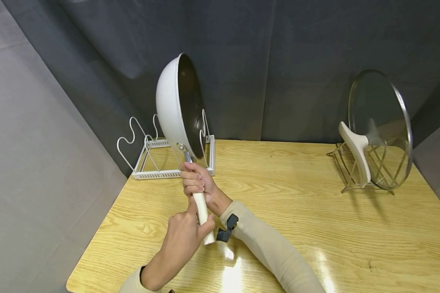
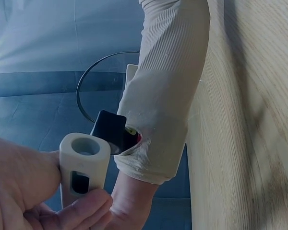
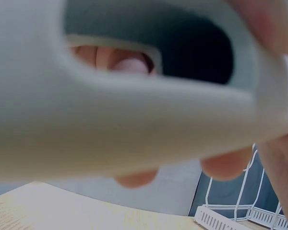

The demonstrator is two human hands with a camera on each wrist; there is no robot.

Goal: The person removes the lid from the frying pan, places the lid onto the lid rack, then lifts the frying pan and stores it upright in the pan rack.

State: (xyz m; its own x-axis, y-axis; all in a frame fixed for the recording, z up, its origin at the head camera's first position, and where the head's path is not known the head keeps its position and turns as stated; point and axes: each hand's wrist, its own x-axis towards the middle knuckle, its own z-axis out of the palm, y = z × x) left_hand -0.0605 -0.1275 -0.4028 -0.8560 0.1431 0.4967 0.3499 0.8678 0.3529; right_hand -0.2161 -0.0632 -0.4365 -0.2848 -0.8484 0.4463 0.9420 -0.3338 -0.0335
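A wok, white outside and dark inside, stands tilted on its edge among the wire dividers of a white rack. Whether its lower rim touches the rack's base I cannot tell. My right hand grips the cream handle close to the metal joint, fingers wrapped around it. Lower down, my left hand holds the same handle near its end, with the thumb on the right side. In the left wrist view the hollow handle end shows between the left hand's thumb side and curled fingers.
On the right of the wooden table, a glass lid with a cream knob handle stands upright in a small wire stand. Dark curtain hangs behind; a grey panel borders the left.
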